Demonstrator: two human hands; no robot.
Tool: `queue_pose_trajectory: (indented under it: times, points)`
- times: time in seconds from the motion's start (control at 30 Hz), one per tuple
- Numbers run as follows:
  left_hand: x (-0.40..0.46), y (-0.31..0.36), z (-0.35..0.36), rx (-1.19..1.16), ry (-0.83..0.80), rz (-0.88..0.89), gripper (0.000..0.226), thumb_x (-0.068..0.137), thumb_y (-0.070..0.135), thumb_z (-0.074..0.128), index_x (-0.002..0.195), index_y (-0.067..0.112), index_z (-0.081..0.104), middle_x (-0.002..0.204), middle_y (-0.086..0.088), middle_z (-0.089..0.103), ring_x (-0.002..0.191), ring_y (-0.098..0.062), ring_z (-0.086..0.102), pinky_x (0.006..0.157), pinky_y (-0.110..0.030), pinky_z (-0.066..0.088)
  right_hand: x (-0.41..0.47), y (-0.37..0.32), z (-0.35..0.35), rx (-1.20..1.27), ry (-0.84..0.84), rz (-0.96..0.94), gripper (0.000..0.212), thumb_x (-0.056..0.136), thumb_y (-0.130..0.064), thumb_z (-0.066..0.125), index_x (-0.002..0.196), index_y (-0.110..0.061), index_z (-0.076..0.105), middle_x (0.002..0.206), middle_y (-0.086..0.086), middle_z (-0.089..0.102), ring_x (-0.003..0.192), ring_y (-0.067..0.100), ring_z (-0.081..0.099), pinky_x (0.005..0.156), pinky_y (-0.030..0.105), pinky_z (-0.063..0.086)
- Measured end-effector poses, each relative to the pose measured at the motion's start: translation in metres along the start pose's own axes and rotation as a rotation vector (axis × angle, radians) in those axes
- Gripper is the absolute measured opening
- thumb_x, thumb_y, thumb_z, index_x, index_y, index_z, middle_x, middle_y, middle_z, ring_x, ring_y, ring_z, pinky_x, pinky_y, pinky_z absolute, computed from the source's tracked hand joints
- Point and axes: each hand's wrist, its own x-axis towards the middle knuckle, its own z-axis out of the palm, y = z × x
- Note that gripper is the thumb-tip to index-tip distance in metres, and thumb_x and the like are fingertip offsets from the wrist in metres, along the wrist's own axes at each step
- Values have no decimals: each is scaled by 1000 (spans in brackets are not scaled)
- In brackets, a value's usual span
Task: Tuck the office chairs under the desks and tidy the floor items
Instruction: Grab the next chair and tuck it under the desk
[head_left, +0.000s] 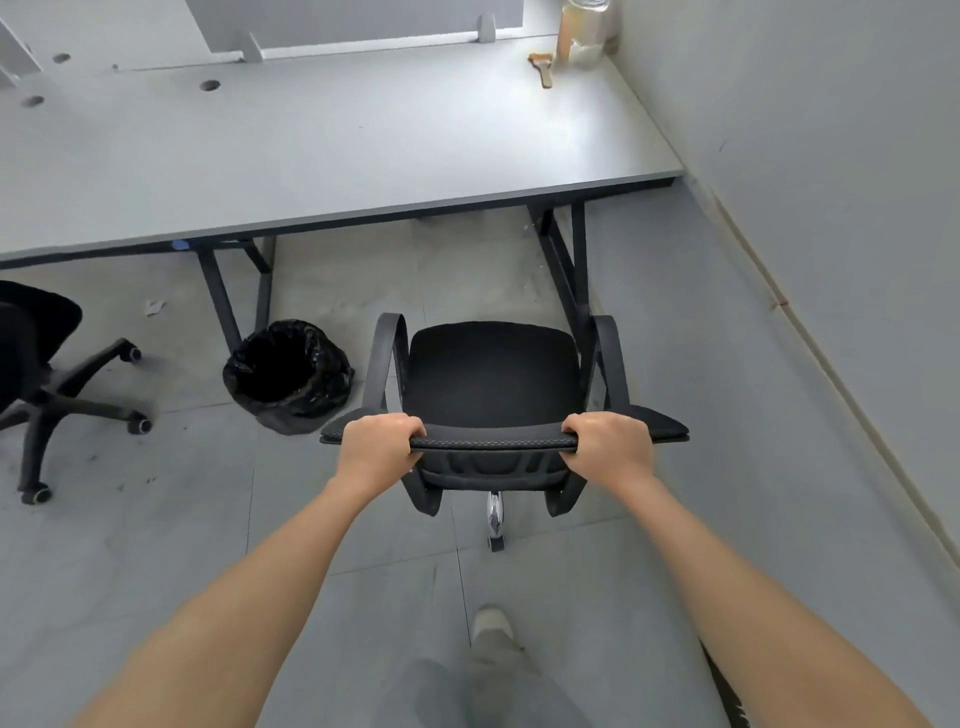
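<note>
A black office chair (493, 374) with curved armrests stands on the floor just in front of the grey desk (332, 156), its seat facing the desk's right bay. My left hand (376, 449) grips the top edge of the backrest on its left side. My right hand (610, 449) grips the same edge on its right side. Both arms are stretched forward. A second black office chair (36, 364) stands at the left, out from the desk, partly cut off by the frame.
A bin lined with a black bag (288, 374) sits beside the desk leg (223, 306), left of the held chair. A paper scrap (154, 307) lies under the desk. A jar (584, 31) and a brush (541, 70) rest on the far right desk corner. A wall (831, 182) runs along the right.
</note>
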Motion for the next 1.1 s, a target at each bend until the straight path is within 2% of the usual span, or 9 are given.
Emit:
queue_pose_trajectory:
  times: [0.17,0.27,0.37,0.5,0.67,0.87,0.97,1.03,1.1]
  points:
    - [77,-14,-8,2,-27,2,12,81,26,58,87,24,68,86,4,70,81,-22,63,58,-25,33,76,16,-3,24,-21,9,17,80,-33,58,87,-22,69,80,-5,70,75,20,63,46,15,19]
    - [126,-37,-14,1,-2,26,8,77,25,62,82,24,69,81,3,70,77,-25,63,56,-25,33,119,13,3,65,45,42,13,74,-29,64,77,-19,71,70,-2,69,66,22,63,48,18,32]
    - [178,-61,-20,8,-1,41,6,76,25,64,80,24,68,79,2,70,76,-26,63,57,-29,39,165,8,6,70,78,75,14,73,-31,62,77,-19,70,69,-3,69,66,21,63,51,23,43]
    - [242,-80,-30,22,-51,70,10,80,28,58,84,28,67,86,5,69,82,-24,62,63,-31,44,222,9,2,73,70,103,15,77,-31,59,78,-19,68,72,-4,68,69,20,62,52,23,39]
    - [294,-90,-40,4,-81,67,11,79,28,56,85,28,65,86,7,68,84,-21,61,60,-27,34,271,16,-1,66,103,131,14,77,-30,60,80,-20,69,75,-4,69,72,20,63,52,23,38]
    - [337,-110,-54,6,-134,109,15,81,26,55,91,30,65,93,9,68,91,-18,61,66,-29,43,307,7,-5,77,62,155,17,81,-32,58,89,-20,68,85,-4,70,83,20,63,59,26,43]
    - [345,-115,-56,-49,-166,199,22,79,17,60,100,22,65,101,3,68,98,-21,60,74,-33,46,312,9,-7,157,82,76,19,79,-31,65,94,-20,70,87,-4,72,81,18,66,62,27,51]
    - [339,-119,-56,-139,-84,263,32,73,9,68,104,13,64,102,-4,68,99,-26,60,80,-35,48,309,16,-9,219,143,-37,21,77,-30,67,95,-19,69,89,-4,72,81,17,66,64,28,53]
    - [325,-120,-53,-199,25,251,34,69,6,74,101,9,65,99,-6,69,95,-27,62,84,-31,45,302,25,-11,239,209,-132,25,81,-36,59,95,-16,68,91,-4,71,83,16,65,69,27,52]
